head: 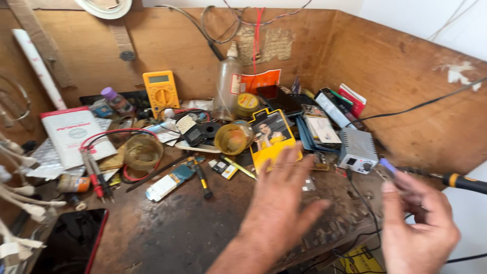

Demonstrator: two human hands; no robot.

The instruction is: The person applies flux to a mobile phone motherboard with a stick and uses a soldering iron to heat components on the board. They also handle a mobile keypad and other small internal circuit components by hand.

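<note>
Head view showed the left hand (281, 203) blurred, fingers spread flat over the workbench (172, 233); the right hand (418, 223) pinched a small purple-tipped piece (388, 165), mostly hidden, beside the soldering iron (459, 181).

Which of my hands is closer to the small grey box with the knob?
Right. Your right hand is just below and right of the grey box; your left hand is farther away, below and left.
</note>
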